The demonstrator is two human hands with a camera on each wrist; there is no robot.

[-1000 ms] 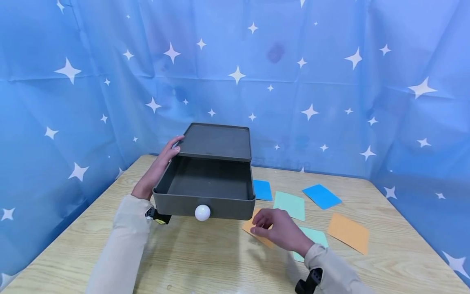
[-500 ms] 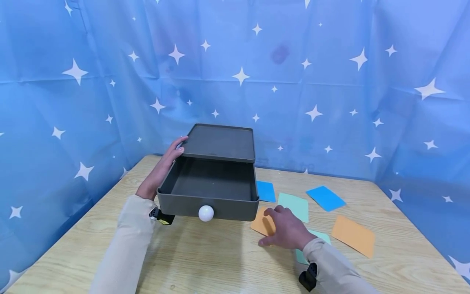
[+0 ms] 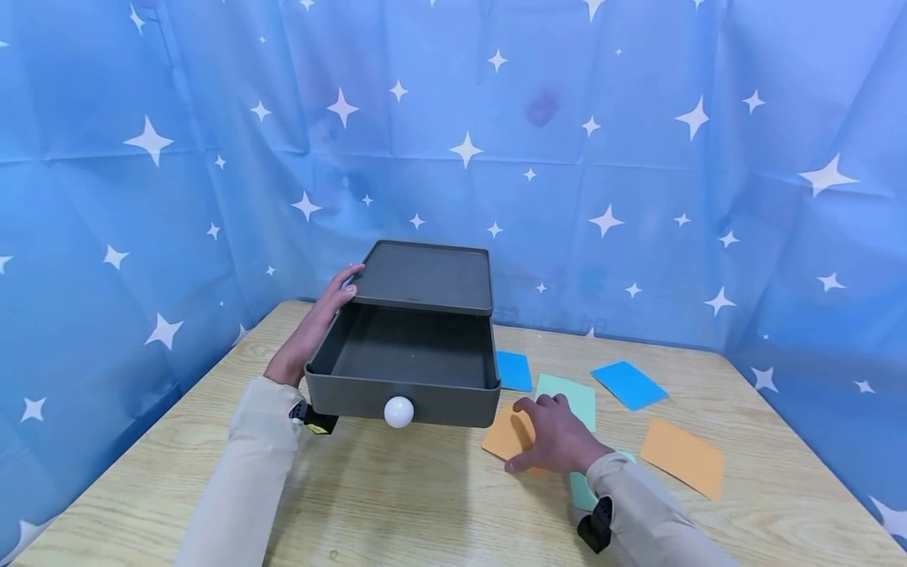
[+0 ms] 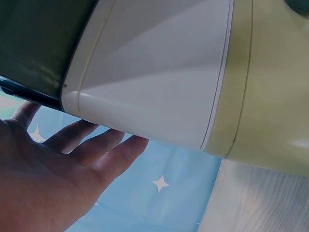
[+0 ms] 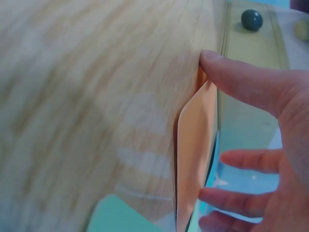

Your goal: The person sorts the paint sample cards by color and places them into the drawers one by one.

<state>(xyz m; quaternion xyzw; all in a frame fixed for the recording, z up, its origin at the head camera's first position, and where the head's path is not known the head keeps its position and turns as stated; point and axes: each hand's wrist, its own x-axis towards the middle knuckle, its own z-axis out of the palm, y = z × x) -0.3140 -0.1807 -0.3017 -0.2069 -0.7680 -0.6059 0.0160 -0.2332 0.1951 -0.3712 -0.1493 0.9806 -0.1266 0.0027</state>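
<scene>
1. Head view: the left hand (image 3: 312, 331) lies with straight fingers against the far left side of the grey drawer box (image 3: 425, 276), steadying it without gripping. The drawer (image 3: 404, 370) is pulled out toward the person and its inside shows nothing in it; its white knob (image 3: 398, 411) sits between the two hands. The right hand (image 3: 556, 441) rests on the orange card (image 3: 506, 437) just right of the drawer front, fingers spread, thumb at the card's near edge. By my judgement the opening is done, the card is only being picked up, and no card has gone in yet.

2. Still in the head view, more cards lie beyond and right of the right hand: a blue card (image 3: 513, 370), a mint card (image 3: 570, 391), a second blue card (image 3: 628, 384) and a second orange card (image 3: 683, 457), all on the wooden table (image 3: 397, 504). Another mint card lies partly under the right wrist. Nothing stands between the held card and the open drawer.

3. Left wrist view: the left hand's (image 4: 53, 183) fingers are extended and together along the box wall, curled round nothing.

4. Right wrist view: the right hand's (image 5: 270, 145) thumb presses the orange card's (image 5: 195, 145) edge and bows it off the table, the other fingers relaxed and apart; a pinch is not yet closed.
</scene>
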